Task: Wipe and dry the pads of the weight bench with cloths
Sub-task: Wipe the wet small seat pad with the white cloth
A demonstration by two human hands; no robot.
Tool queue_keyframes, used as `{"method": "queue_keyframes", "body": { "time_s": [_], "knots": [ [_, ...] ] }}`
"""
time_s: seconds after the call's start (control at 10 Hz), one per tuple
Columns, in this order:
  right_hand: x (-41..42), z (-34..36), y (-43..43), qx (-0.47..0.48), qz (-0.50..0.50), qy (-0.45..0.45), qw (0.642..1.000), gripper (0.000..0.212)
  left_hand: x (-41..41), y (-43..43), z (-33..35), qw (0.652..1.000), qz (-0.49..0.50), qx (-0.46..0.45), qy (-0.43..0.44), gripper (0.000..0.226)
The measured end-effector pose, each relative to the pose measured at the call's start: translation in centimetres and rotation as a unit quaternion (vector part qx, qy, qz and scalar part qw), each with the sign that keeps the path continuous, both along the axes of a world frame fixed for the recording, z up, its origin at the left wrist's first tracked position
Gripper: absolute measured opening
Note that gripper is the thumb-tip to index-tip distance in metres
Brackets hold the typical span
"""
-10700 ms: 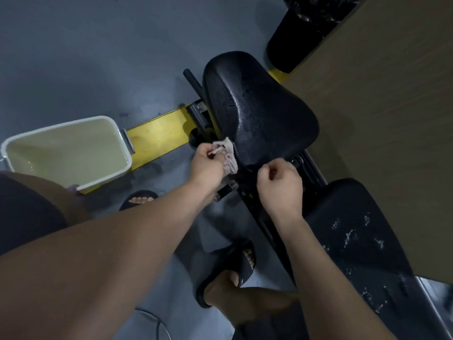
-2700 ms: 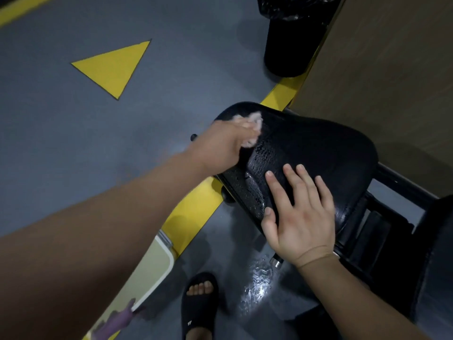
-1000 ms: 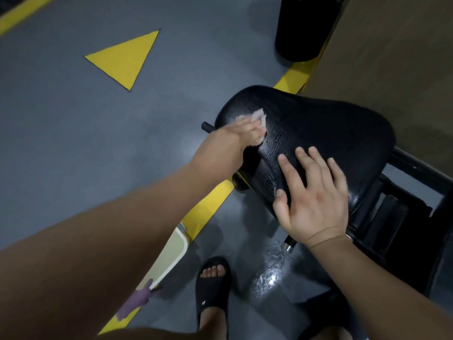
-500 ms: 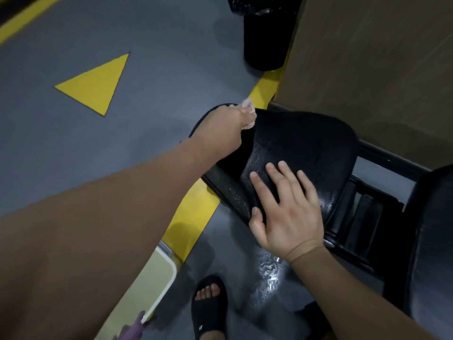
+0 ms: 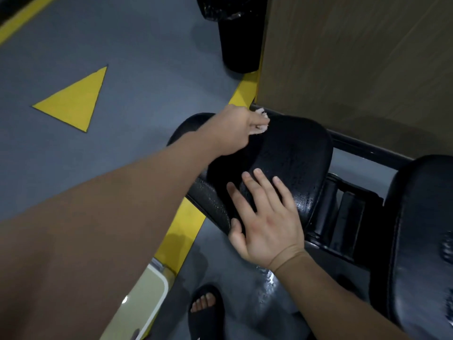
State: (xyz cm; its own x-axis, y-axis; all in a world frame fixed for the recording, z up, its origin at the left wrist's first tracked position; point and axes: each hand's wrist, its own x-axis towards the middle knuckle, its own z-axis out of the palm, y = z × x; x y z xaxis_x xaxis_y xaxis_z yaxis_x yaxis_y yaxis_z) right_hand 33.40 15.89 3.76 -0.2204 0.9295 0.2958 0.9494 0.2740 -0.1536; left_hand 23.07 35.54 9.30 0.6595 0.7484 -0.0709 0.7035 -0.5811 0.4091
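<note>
A person leans over the black textured seat pad (image 5: 294,148) of a weight bench, its surface beaded with water. The left hand (image 5: 230,128) reaches across to the pad's far edge, fingers curled round a pale crumpled cloth (image 5: 260,121) pressed against the vinyl. The right hand (image 5: 267,222) lies flat on the pad's near edge, fingers spread and straight, holding nothing. A black back pad (image 5: 421,229) sits to the right, joined to the seat by the black metal frame (image 5: 343,212). On the grey floor (image 5: 134,45) are a painted yellow triangle (image 5: 73,99), a yellow stripe (image 5: 181,231) and a wet patch (image 5: 267,283). A cream plastic bucket (image 5: 142,307) and a foot in a black slide sandal (image 5: 206,312) are below; a black bin (image 5: 239,40) stands beside a wood-grain wall panel (image 5: 355,57).
</note>
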Motion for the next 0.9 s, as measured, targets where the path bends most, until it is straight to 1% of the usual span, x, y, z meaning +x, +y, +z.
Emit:
{"method": "queue_keyframes", "body": {
  "time_s": [0.1, 0.2, 0.3, 0.4, 0.5, 0.6, 0.7, 0.8, 0.9],
  "knots": [
    [0.0, 0.0, 0.0, -0.007, -0.002, 0.004, 1.0, 0.064, -1.8, 1.9, -0.6, 0.997, 0.063, -0.009, 0.045, 0.033],
    [-0.1, 0.0, 0.0, -0.01, -0.002, 0.005, 1.0, 0.063, -1.3, 2.0, 0.1, 0.99, 0.098, -0.003, 0.101, 0.022],
    [0.0, 0.1, 0.0, -0.009, 0.001, 0.005, 1.0, 0.064, 1.5, 0.3, -0.5, 0.998, 0.021, -0.056, 0.018, 0.037],
    [0.0, 0.2, 0.1, -0.008, 0.002, 0.004, 1.0, 0.064, 1.0, 0.5, -0.7, 0.998, -0.003, -0.062, -0.015, 0.058],
    [0.0, 0.1, 0.0, -0.008, -0.001, 0.0, 1.0, 0.064, -0.3, 1.4, -0.3, 0.997, 0.034, -0.01, 0.074, 0.035],
    [0.0, 0.1, 0.0, -0.008, 0.001, -0.005, 1.0, 0.064, -0.2, 0.8, -0.5, 0.998, 0.026, 0.008, 0.061, 0.041],
    [0.0, 0.1, 0.0, -0.005, 0.001, -0.008, 1.0, 0.064, -1.1, -0.2, -1.4, 0.999, -0.034, -0.027, -0.008, 0.068],
    [0.0, 0.0, 0.0, -0.001, 0.003, -0.007, 1.0, 0.064, -4.9, 0.9, -2.1, 1.0, 0.012, -0.028, 0.0, 0.077],
    [0.0, 0.0, 0.0, 0.0, 0.002, -0.011, 1.0, 0.064, -8.0, 2.1, -1.8, 0.985, 0.151, 0.005, 0.089, 0.063]
  ]
}}
